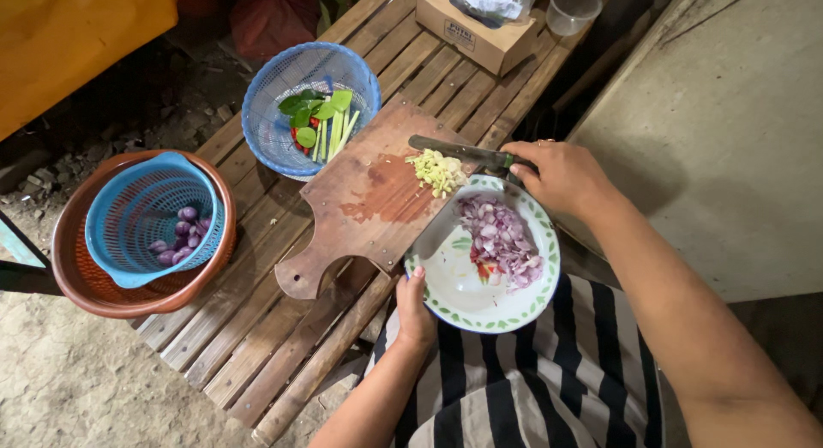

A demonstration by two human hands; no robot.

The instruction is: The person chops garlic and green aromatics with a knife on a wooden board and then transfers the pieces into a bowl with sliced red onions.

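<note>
My left hand (415, 309) grips the near rim of a white plate with a green leaf border (446, 276), held at the edge of a wooden cutting board (369, 199). Chopped purple shallots and bits of red chilli (499, 238) lie on the plate. My right hand (561, 175) is shut on the handle of a knife (454, 150). Its blade lies flat on the board behind a small pile of chopped pale yellow-green pieces (438, 171), close to the plate's rim.
A blue mesh basket (279, 114) with green leaves, stalks and red chilli sits behind the board. At the left, a second blue basket (129, 216) with whole shallots rests in a brown bowl (77, 276). A cardboard box (480, 32) and a clear cup (573, 6) stand at the slatted bench's far end.
</note>
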